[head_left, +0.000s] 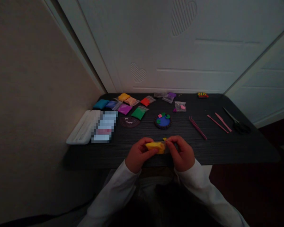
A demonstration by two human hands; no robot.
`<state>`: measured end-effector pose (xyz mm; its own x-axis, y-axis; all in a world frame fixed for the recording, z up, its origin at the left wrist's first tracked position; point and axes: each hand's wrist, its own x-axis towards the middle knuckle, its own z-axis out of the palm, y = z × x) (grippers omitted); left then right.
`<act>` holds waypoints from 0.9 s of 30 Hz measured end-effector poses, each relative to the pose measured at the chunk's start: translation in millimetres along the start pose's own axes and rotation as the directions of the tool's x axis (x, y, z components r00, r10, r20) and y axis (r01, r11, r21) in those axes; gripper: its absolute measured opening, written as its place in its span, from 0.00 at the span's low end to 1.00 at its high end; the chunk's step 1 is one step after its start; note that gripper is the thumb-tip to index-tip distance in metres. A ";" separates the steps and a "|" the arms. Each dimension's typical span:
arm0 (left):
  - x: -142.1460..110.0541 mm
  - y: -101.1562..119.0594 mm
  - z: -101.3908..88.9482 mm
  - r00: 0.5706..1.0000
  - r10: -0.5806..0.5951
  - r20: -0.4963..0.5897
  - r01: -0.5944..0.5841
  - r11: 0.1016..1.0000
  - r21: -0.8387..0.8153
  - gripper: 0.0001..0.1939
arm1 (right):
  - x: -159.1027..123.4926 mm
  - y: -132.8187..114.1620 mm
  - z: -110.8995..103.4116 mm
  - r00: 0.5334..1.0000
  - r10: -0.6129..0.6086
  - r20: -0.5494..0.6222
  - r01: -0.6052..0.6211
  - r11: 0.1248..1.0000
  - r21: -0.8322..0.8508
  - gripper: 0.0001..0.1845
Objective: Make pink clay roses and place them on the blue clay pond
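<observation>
My left hand [140,153] is closed round a small clear bag of yellow clay [155,147], near the front edge of the table. My right hand [181,153] pinches the bag's clear end, thumb against forefinger. A tiny yellow piece [164,139] shows just above the right fingertips; whether they touch it I cannot tell. Beyond my hands lies a round clay pond [163,121] with a blue middle, a dark rim, green pads and a pink flower.
Several clay bags, such as the green one [139,112], lie at the back left, near a white case [85,127] and a blurred-out screen [105,126]. To the right are pink tweezers [198,128], two pink modelling tools [223,122] and scissors [236,121]. A wall [38,78] borders the left.
</observation>
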<state>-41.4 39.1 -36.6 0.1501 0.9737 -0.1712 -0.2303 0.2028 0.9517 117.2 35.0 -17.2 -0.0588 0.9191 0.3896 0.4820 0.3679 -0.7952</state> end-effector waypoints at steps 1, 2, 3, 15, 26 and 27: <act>-0.1 -0.4 0.4 1.000 -0.006 0.002 0.006 1.000 -0.005 0.13 | -1.1 0.3 1.8 1.000 -0.011 -0.015 0.011 1.000 -0.029 0.05; -0.2 -0.8 0.8 1.000 -0.011 0.003 0.011 1.000 -0.010 0.13 | -2.2 0.9 3.9 0.999 -0.033 -0.028 0.032 0.998 -0.060 0.06; -0.4 -1.2 1.0 1.000 -0.016 0.004 0.016 1.000 -0.012 0.13 | -3.2 1.6 6.1 0.997 -0.057 -0.042 0.053 0.995 -0.090 0.06; 2.2 -5.2 -2.3 0.993 -0.031 -0.118 0.020 0.996 -0.090 0.15 | -0.8 8.7 6.4 0.999 -0.023 0.047 0.028 0.994 -0.110 0.07; 19.9 24.2 -9.5 0.977 0.061 -0.203 -0.069 0.997 -0.033 0.19 | 3.2 31.4 -0.8 0.996 -0.026 0.088 0.044 0.978 -0.202 0.15; 28.6 34.6 -12.1 0.972 0.088 -0.219 -0.096 0.995 -0.026 0.21 | 4.6 36.6 -2.3 0.992 -0.045 0.119 0.073 0.968 -0.239 0.18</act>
<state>-56.8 75.3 -11.7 -0.0848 0.9867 -0.1388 -0.2689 0.1115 0.9567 136.6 52.4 -43.5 -0.1843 0.9118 0.3668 0.6713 0.3894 -0.6307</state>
